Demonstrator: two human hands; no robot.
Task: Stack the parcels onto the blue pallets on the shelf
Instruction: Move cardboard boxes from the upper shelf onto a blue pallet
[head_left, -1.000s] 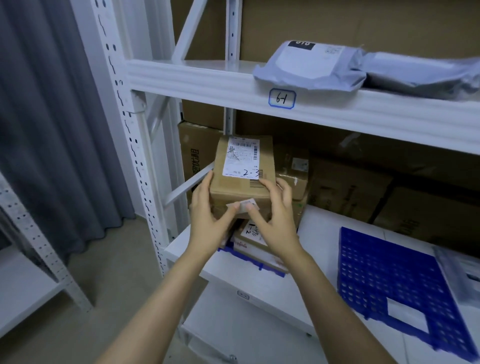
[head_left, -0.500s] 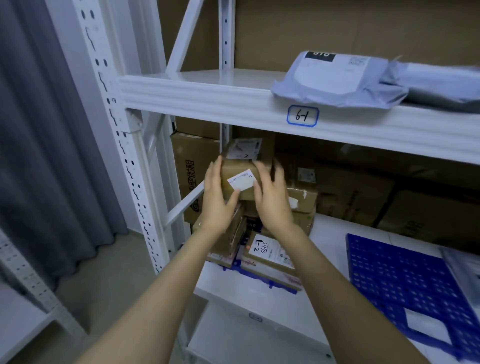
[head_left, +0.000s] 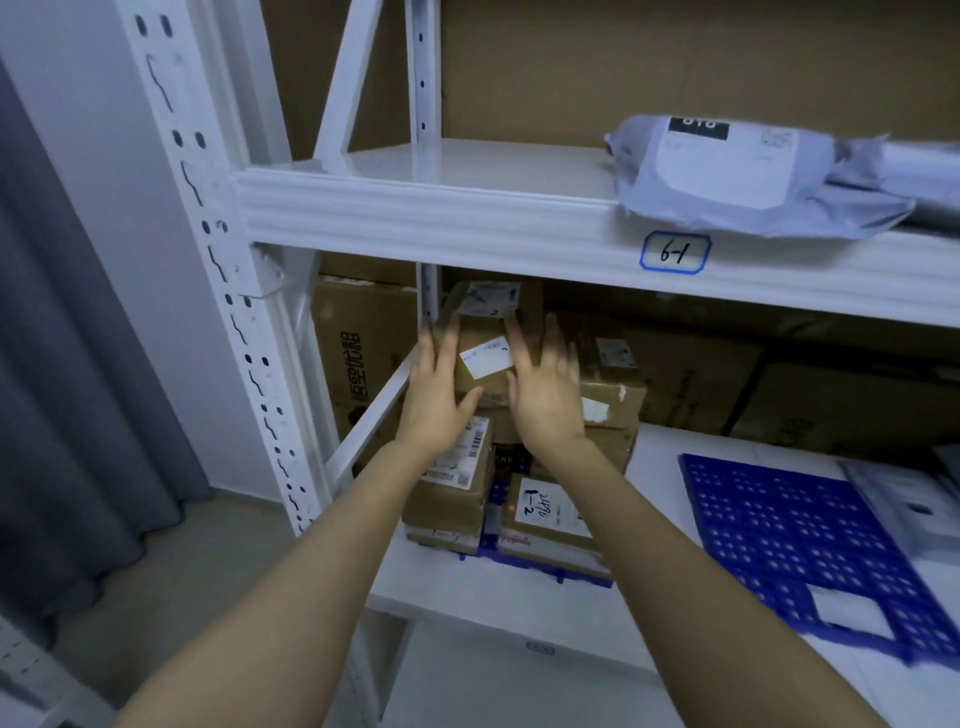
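Observation:
A brown cardboard parcel (head_left: 480, 325) with white labels rests on top of a stack of parcels at the left end of the middle shelf. My left hand (head_left: 434, 395) presses its left front side, thumb under the bottom edge. My right hand (head_left: 545, 395) lies flat against its right front. Below it sit two more labelled parcels (head_left: 452, 493) (head_left: 545, 514) on a blue pallet (head_left: 571, 574), which is mostly hidden. A second blue pallet (head_left: 795, 535) lies bare to the right on the same shelf.
The upper shelf beam (head_left: 467, 218), labelled 6-1, hangs just above the stack and carries grey mailer bags (head_left: 727, 176). A white upright (head_left: 218, 260) and diagonal brace (head_left: 363, 426) stand left of my hands. Large cartons (head_left: 363, 353) line the back. A grey curtain (head_left: 78, 415) hangs at left.
Both hands have carried the brown parcel up and back, under the upper shelf, onto the top of the stack. The fingers have flattened against its front.

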